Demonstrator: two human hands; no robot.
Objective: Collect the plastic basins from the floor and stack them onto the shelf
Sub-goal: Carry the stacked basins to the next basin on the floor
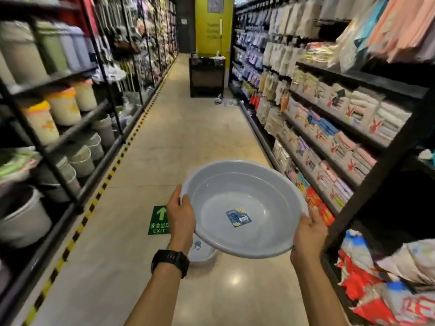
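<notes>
A round grey plastic basin (235,184) with a blue label stuck inside is held up over the shop aisle floor. My left hand (180,214) grips its left rim, with a black watch on that wrist. My right hand (309,231) grips the right rim. Below the held basin, a second pale basin (202,251) rests on the floor, mostly hidden behind the first and my left wrist. The black shelf (70,132) on the left holds buckets and bins.
The right-hand shelving (353,128) carries packed towels and cloths. A green EXIT arrow sticker (159,220) lies on the beige floor. Yellow-black tape runs along the left shelf base. A dark cabinet (206,76) stands at the aisle's far end, with small items on the floor near it.
</notes>
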